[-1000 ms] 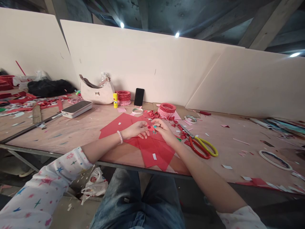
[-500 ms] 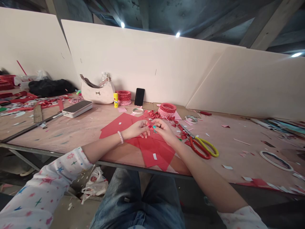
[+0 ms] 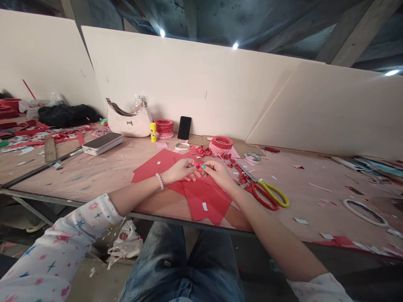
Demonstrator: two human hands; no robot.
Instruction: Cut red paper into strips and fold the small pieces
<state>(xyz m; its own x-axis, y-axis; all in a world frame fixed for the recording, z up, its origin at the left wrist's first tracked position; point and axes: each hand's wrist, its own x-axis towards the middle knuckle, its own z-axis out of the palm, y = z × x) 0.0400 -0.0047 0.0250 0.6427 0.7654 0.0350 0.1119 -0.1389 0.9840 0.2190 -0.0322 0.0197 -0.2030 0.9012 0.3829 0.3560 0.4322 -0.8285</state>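
Pinching one small red paper piece [image 3: 198,167] between them, the left hand [image 3: 180,171] and right hand [image 3: 218,173] sat equally near it, above the red sheets [image 3: 204,199]; the scissors [image 3: 267,193] lay rightward.

Left hand [image 3: 181,170] and right hand [image 3: 218,172] meet over paper sheets [image 3: 204,199] at near edge of table [image 3: 110,172], small paper piece [image 3: 199,167] pinched between them. Scissors [image 3: 267,193] just right. Behind: ring stack [image 3: 221,144], phone [image 3: 184,127] against wall board [image 3: 204,79]; glue stick [image 3: 153,131], handbag [image 3: 129,121] further left. Tape ring [image 3: 364,212] far right.
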